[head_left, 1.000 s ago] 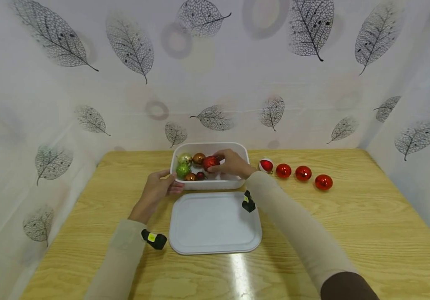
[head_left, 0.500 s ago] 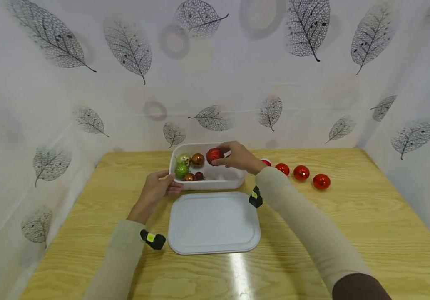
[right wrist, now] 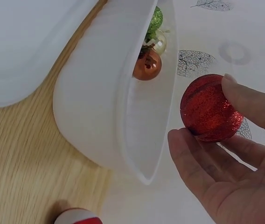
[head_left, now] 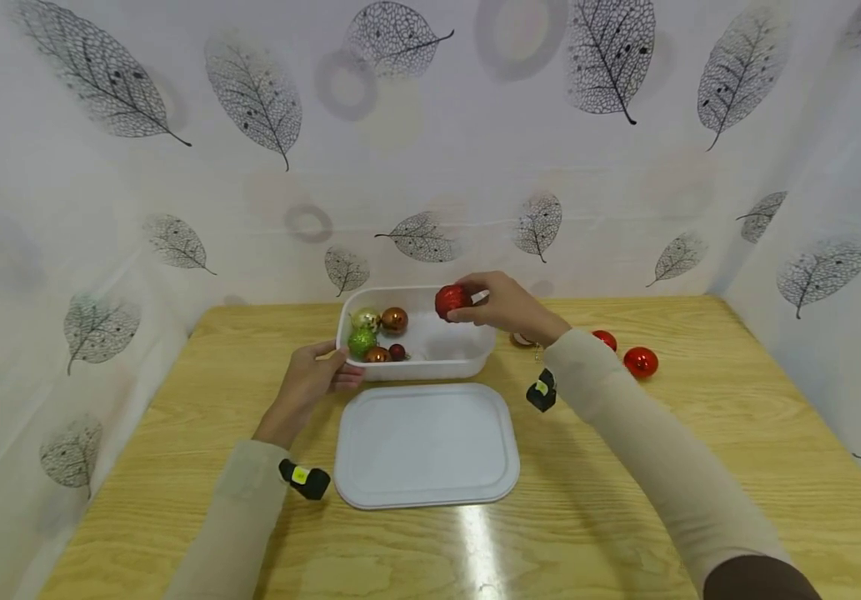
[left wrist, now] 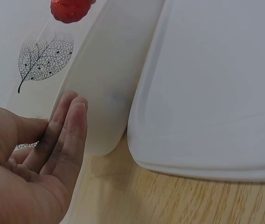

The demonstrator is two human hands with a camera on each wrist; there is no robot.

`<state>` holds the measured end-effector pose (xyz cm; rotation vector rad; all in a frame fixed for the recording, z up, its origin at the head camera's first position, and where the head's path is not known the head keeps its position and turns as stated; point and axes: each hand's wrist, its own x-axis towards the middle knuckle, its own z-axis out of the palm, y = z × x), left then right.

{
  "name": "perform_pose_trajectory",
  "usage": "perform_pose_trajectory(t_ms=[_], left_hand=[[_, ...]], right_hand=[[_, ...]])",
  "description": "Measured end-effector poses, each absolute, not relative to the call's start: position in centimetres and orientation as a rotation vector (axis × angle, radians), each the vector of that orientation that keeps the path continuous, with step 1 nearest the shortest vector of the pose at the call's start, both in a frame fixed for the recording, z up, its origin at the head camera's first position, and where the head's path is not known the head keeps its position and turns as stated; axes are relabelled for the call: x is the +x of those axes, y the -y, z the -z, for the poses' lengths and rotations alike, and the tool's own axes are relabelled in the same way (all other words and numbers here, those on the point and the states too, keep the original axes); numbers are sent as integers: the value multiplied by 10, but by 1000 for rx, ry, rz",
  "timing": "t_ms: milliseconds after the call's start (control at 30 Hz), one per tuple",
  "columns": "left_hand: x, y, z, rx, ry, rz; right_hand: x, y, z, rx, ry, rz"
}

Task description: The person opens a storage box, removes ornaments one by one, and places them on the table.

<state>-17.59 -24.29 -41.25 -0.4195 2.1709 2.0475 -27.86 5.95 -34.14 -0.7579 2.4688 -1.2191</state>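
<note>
My right hand (head_left: 508,307) pinches a red glitter Christmas bauble (head_left: 451,302) between thumb and fingers, over the right back part of a white plastic box (head_left: 430,370). The right wrist view shows that bauble (right wrist: 210,109) just outside the box's rim in that angle. At the box's front left corner, my left hand (head_left: 306,383) grips the rim, thumb on one side and fingers along the outer wall (left wrist: 109,93). Inside, at the left end, lie a green bauble (head_left: 362,342), a pale gold one (head_left: 366,320), two copper ones (head_left: 394,321) and a small dark red one (head_left: 397,352).
A white lid (head_left: 427,446) lies flat on the wooden table (head_left: 700,467) in front of the box. To the right are shiny red baubles (head_left: 641,362), partly covered by my right arm, and a red-and-white bauble (right wrist: 79,217). A leaf-print cloth (head_left: 430,183) hangs behind.
My right hand has lifted the red glitter bauble from among the others and carried it up and to the right. The left hand keeps its grip on the box.
</note>
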Motion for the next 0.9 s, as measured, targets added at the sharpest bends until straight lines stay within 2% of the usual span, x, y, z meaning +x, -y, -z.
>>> perform_pose_trajectory(t_ms=[233, 900], left_hand=[[-175, 243, 411, -422, -2177, -2039], [-174, 242, 410, -435, -2173, -2035]], right_hand=[[-275, -80, 336, -804, -2516, 1170], [-257, -144, 343, -639, -2467, 1247]])
